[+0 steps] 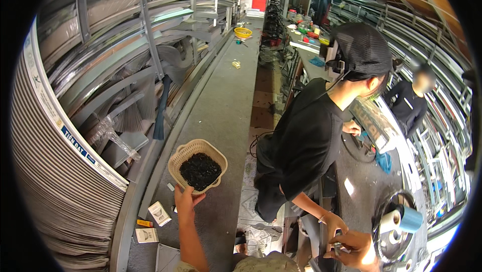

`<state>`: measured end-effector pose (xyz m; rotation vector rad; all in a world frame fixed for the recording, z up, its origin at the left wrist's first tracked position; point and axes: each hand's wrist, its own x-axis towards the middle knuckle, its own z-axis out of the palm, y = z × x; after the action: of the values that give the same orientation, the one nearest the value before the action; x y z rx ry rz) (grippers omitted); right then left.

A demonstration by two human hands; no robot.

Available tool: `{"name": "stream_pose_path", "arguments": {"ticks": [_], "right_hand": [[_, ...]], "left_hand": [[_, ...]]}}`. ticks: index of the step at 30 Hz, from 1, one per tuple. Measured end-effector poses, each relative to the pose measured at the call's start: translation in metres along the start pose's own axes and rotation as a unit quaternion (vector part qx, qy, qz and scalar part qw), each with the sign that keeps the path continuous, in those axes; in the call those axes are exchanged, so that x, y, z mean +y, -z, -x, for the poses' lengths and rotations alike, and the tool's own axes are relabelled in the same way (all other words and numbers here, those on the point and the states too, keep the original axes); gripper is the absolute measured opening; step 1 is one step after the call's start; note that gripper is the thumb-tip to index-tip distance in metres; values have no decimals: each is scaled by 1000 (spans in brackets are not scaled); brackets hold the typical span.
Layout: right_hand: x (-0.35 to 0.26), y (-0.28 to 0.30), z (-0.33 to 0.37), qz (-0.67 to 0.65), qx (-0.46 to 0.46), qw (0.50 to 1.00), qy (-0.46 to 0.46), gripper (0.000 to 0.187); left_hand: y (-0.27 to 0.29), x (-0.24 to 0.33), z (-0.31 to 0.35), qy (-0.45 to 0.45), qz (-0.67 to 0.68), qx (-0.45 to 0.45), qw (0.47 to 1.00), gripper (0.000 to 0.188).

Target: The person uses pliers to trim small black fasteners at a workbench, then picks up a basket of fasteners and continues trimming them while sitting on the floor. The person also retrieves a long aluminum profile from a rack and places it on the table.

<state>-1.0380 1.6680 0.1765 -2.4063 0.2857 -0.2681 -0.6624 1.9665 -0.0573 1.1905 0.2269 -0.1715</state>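
A cream plastic basket (216,147) sits on the long grey bench at my left, with a heap of small black pieces (200,170) inside. My left hand (188,201) grips its near rim, thumb on top and fingers beneath the edge. At the lower right, my right hand (354,250) is closed in a pinch on a small, shiny object (339,246) that I cannot make out. A co-worker's hand (333,223) is right beside my right fingertips; whether the two touch is unclear.
Two small white boxes (147,235) and an orange lighter (145,223) lie near the basket. Farther along the bench (211,101) stands a yellow basket (243,32). A co-worker in black (311,131) stands between the benches. Rolls (410,219) rest in a black round tray at right.
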Motion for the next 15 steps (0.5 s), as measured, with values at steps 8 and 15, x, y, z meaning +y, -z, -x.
{"name": "stream_pose_path", "arguments": {"ticks": [8, 15], "right_hand": [[12, -74, -90, -277, 9, 957, -82, 30], [42, -144, -181, -435, -103, 882, -148, 51]], "left_hand": [[19, -4, -16, 60, -39, 37, 997, 62], [-10, 6, 62, -251, -329, 260, 872, 58]]}}
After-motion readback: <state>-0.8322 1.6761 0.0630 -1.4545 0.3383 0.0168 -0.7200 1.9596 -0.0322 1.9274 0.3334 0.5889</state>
